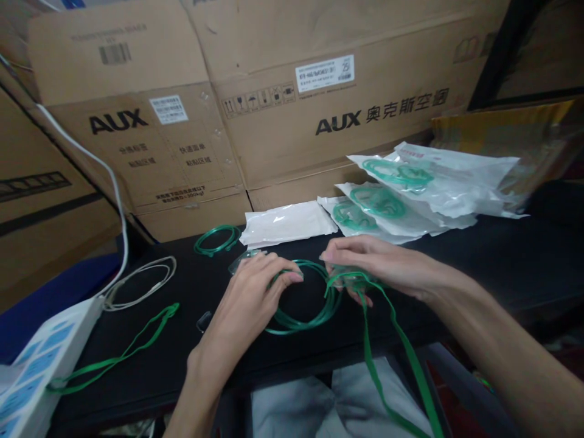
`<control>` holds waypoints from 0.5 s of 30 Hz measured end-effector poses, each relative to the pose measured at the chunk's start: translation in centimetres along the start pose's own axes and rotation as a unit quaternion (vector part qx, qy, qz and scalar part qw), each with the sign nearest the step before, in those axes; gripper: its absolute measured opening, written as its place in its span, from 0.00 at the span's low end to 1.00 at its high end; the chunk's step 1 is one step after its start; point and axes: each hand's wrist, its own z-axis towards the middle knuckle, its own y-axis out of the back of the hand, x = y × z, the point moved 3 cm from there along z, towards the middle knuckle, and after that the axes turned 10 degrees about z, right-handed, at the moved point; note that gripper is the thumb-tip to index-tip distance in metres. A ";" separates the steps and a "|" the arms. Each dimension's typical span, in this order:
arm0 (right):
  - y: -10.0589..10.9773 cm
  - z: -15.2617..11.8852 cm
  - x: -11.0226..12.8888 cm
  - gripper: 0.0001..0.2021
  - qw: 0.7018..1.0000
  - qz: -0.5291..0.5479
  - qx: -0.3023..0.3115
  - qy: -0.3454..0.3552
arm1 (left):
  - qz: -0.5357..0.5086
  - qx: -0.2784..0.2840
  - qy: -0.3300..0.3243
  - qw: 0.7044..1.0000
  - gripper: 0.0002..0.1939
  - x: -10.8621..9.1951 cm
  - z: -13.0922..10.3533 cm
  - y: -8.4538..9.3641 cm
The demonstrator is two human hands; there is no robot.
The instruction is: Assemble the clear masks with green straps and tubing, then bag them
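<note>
My left hand (260, 283) is closed on the left side of a coil of green tubing (314, 321), thumb and fingers pinched together. A clear plastic piece (241, 260) shows just behind its knuckles, mostly hidden. On the right, my right hand (383, 261) has its fingers wrapped round a clear plastic mask (349, 280), partly covered by the hand. From the mask a green elastic strap (404, 334) hangs over the table's front edge toward my lap. The tubing coil lies between both hands, against the black tabletop (182, 347).
Packaged green tubing sets (387, 201) are piled at back right, beside a white packet (287, 224). A smaller green tube coil (216, 240), a loose green strap (137, 347), a cable (141, 283) and a power strip (45, 365) lie left. Cardboard boxes (274, 134) stand behind.
</note>
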 end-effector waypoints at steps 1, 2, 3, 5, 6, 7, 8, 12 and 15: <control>0.1 0.0 0.1 0.15 0.999 -0.036 -0.016 0.006 | -0.004 0.008 0.004 1.000 0.07 0.0 0.0 -0.4; 0.1 -0.1 0.2 0.16 0.996 -0.083 -0.030 0.013 | -0.008 0.014 0.007 1.000 0.08 0.0 0.1 -0.9; 0.2 -0.2 0.3 0.16 0.989 -0.137 -0.045 0.022 | -0.013 0.017 0.010 1.000 0.08 0.0 0.1 -1.3; 0.5 -0.3 0.2 0.15 0.962 -0.256 -0.079 0.043 | -0.023 0.023 0.012 0.999 0.12 -0.1 0.2 -2.0; 0.7 -0.5 0.1 0.14 0.944 -0.312 -0.094 0.055 | -0.028 0.022 0.011 0.999 0.14 0.0 0.2 -2.2; 0.8 -0.6 0.0 0.12 0.925 -0.359 -0.102 0.064 | -0.030 0.021 0.011 0.999 0.16 0.0 0.2 -2.2; 0.8 -0.7 -0.1 0.09 0.910 -0.396 -0.103 0.069 | -0.031 0.017 0.010 0.999 0.18 0.0 0.2 -2.1; 0.6 -1.2 -0.6 0.04 0.885 -0.456 -0.074 0.049 | 0.007 0.034 0.049 0.998 0.14 0.4 -0.1 -0.9; 0.2 -1.6 -0.8 0.08 0.880 -0.472 -0.050 0.012 | 0.089 0.074 0.146 0.983 0.12 1.4 -0.9 0.1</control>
